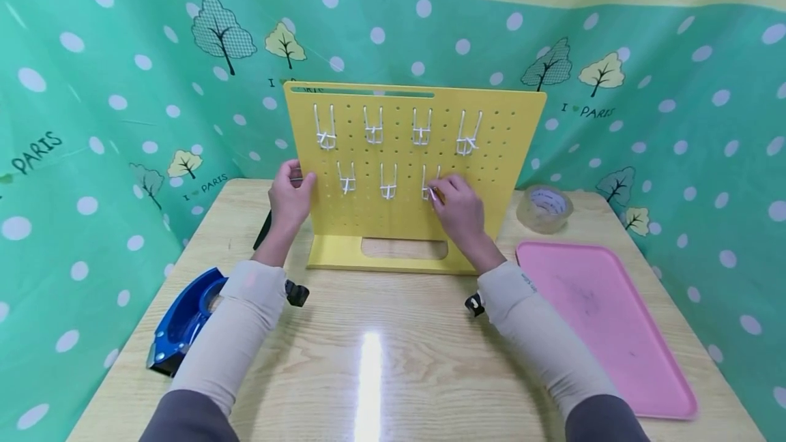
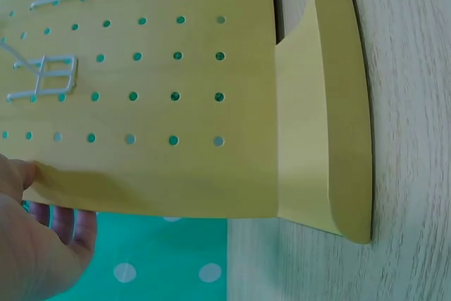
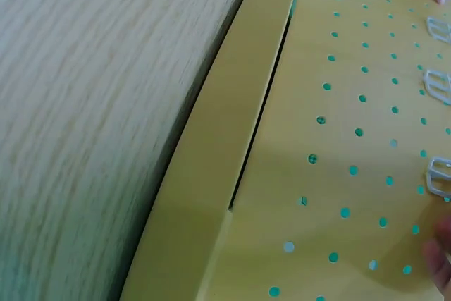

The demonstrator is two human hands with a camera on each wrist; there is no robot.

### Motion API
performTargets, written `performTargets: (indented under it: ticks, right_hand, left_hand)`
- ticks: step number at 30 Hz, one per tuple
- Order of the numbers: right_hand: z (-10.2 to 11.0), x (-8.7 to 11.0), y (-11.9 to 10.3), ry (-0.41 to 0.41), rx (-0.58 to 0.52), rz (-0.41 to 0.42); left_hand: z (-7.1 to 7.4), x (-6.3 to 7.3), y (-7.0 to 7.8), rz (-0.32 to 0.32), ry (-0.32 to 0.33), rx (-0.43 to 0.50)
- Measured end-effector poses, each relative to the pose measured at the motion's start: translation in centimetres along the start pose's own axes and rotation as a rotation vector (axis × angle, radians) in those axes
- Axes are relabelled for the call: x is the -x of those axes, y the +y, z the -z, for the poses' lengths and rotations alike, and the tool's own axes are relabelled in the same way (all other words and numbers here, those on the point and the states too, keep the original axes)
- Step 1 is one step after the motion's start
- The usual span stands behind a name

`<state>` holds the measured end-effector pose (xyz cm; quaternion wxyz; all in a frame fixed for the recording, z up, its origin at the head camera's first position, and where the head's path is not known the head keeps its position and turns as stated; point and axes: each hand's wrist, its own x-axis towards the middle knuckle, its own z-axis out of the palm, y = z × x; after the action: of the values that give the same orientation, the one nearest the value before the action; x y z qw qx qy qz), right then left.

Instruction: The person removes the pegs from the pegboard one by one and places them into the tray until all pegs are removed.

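Observation:
A yellow pegboard [image 1: 381, 217] stands upright on its own base on the table. My left hand [image 1: 290, 195] grips its left edge, thumb on the front and fingers behind, as the left wrist view also shows. White wire hooks hang in two rows, several in the upper row and three in the lower. My right hand [image 1: 459, 211] is at the rightmost lower hook [image 1: 426, 191], its curled fingers pinching a small slim pinkish-white thing mostly hidden by them; I cannot tell what it is. In the right wrist view, fingertips [image 3: 438, 262] show just below a white hook [image 3: 438, 176].
On the right lies a pink tray [image 1: 614, 333], with a roll of clear tape [image 1: 544, 209] behind it. A blue tape dispenser [image 1: 184, 326] sits at the left beside my forearm. A patterned green curtain [image 1: 381, 39] surrounds the wooden table [image 1: 430, 333].

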<state>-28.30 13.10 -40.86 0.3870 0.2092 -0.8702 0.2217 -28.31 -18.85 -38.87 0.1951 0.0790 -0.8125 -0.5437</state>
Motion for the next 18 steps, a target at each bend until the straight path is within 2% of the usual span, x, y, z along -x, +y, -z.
performTargets:
  ticks: [11,18]
  right_hand:
    - [0.2,0.0,0.3,0.090,0.027,0.108]
    - [1.1,-0.1,-0.1,0.096,0.025,0.144]
  left_hand:
    - [0.0,0.0,0.1,0.003,-0.016,0.000]
    - [0.0,0.0,-0.1,-0.004,-0.004,-0.005]
